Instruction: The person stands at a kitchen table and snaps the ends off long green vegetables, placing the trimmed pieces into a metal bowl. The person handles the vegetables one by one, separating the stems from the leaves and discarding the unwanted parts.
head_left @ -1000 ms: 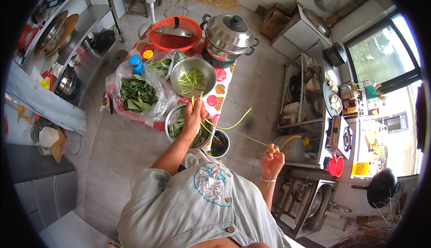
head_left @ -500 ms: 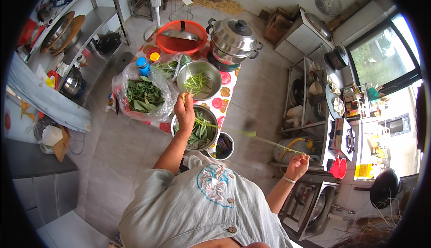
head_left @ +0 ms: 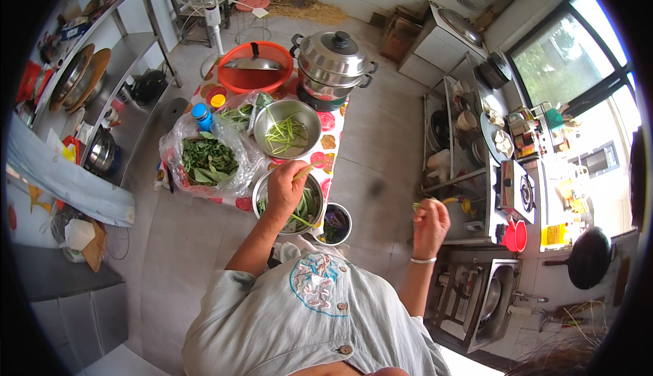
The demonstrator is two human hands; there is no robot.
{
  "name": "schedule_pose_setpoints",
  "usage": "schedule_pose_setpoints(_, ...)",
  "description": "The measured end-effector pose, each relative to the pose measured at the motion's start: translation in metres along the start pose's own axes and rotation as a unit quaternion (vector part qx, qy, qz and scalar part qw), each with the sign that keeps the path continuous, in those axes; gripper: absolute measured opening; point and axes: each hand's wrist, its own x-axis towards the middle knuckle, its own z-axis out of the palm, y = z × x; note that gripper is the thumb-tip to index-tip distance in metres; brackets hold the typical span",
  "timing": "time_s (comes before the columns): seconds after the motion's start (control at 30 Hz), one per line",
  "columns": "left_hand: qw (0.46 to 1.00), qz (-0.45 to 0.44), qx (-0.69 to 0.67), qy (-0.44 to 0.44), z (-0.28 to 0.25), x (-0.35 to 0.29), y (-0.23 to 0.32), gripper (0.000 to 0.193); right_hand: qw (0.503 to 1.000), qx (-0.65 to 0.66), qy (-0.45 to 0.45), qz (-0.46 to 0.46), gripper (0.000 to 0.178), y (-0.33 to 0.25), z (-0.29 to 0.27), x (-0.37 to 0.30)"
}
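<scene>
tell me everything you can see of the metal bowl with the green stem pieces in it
The bowl is round, silvery and shiny, apparently metal, with no lid. It stands upright on the patterned tablecloth, nearer the person than the steamer pot. Slender green stem pieces lie loosely across its bottom. A clear plastic bag sits close on its left; whether they touch is unclear.
</scene>
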Motion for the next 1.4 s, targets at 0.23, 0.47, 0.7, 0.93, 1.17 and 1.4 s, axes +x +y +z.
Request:
schedule_pose_setpoints(0.23, 0.979, 0.026, -0.107, -0.169, 0.032, -0.018, 0.042, 0.011, 0.969, -0.170, -0.175, 0.044, 0.013, 0.030, 0.064, -0.034)
schedule_pose_setpoints(0.47, 0.969, 0.020, -0.115, -0.220, 0.043, -0.021, 0.044, 0.011, 0.873, -0.408, -0.187, -0.191, 0.007, 0.025, 0.068, -0.034)
schedule_pose_setpoints(0.7, 0.943, -0.002, -0.183, -0.276, 0.045, -0.010, 0.035, 0.013, 0.892, -0.395, -0.205, -0.081, 0.003, 0.025, 0.053, -0.031)
schedule_pose_setpoints(0.93, 0.892, -0.036, -0.351, -0.283, 0.061, -0.018, 0.019, 0.014, 0.950, 0.084, -0.192, 0.233, 0.007, 0.040, 0.046, -0.029)
schedule_pose_setpoints(1.17, 0.868, -0.055, -0.417, -0.266, 0.064, -0.024, 0.013, 0.012, 0.916, 0.138, -0.217, 0.308, 0.004, 0.051, 0.044, -0.027)
schedule_pose_setpoints(1.4, 0.878, -0.042, -0.384, -0.283, 0.066, -0.020, 0.018, 0.011, 0.940, 0.074, -0.205, 0.261, 0.003, 0.040, 0.046, -0.022)
